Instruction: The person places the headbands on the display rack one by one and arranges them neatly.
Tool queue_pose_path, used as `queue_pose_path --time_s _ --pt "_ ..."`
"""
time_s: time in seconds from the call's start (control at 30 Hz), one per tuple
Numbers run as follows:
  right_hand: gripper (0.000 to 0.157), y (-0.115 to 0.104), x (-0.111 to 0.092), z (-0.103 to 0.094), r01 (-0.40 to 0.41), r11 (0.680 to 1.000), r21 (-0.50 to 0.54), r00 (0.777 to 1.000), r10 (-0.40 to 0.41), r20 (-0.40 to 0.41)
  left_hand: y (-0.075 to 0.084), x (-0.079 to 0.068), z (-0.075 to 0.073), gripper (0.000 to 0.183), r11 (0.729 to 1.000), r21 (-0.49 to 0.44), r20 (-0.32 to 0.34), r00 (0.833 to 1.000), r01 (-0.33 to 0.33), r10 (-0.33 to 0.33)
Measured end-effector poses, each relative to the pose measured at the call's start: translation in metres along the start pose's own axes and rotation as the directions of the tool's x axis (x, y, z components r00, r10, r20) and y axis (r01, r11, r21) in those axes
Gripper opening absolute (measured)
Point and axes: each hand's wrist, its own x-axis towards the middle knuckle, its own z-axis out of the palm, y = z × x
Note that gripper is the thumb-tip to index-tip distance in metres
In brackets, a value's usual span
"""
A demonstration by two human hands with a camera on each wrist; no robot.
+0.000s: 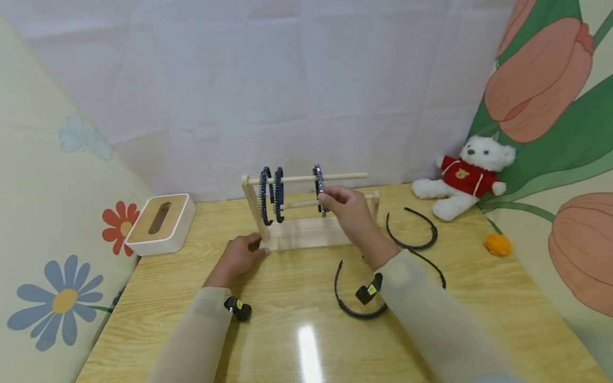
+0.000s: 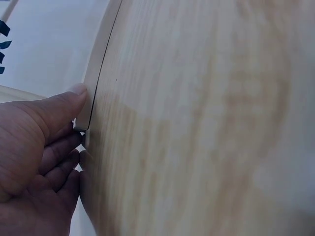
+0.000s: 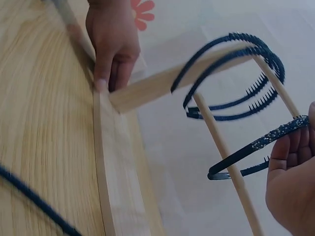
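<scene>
My right hand [image 1: 351, 210] pinches a dark headband with a glittery, speckled top [image 3: 278, 135]. That headband loops around the upper rod of a wooden rack [image 1: 306, 234], right of the rod's middle; in the right wrist view its ends lie by the lower rod. Farther left on the rack hang two dark toothed headbands, an outer one [image 1: 263, 199] and an inner one [image 1: 279, 197]. My left hand [image 1: 238, 256] grips the left end of the rack's base, thumb on the front edge and fingers behind the corner in the left wrist view.
On the table right of the rack lie loose dark headbands: one at the back [image 1: 435, 234], one nearer [image 1: 356, 315], another partly under my right sleeve. A white tissue box with a wooden lid [image 1: 165, 223] stands left. A teddy bear [image 1: 466, 178] and an orange object [image 1: 498, 244] are right.
</scene>
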Motion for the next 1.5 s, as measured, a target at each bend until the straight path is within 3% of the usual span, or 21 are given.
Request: queue_pose_path --time_s 0.2,0.47,0.7,1.5 --pt "0.029 0.001 0.004 0.026 0.009 0.998 0.055 0.999 -0.011 0.034 0.0 0.001 0.002 0.064 1.0 -0.012 0.004 1.0 0.004 -0.004" --pt "0.032 0.002 0.005 0.041 0.012 0.997 0.081 0.999 -0.016 0.045 0.002 0.001 0.003 0.065 1.0 -0.002 0.0 1.0 0.01 -0.01" --pt "0.028 0.001 0.004 0.044 0.04 0.996 0.082 0.998 -0.043 0.04 0.006 -0.001 0.0 0.064 1.0 0.007 -0.009 1.0 -0.002 0.003" --pt "0.028 0.004 0.0 0.041 0.025 0.995 0.101 0.996 -0.033 0.081 0.002 -0.001 -0.001 0.062 1.0 0.007 -0.021 1.0 0.004 -0.004"
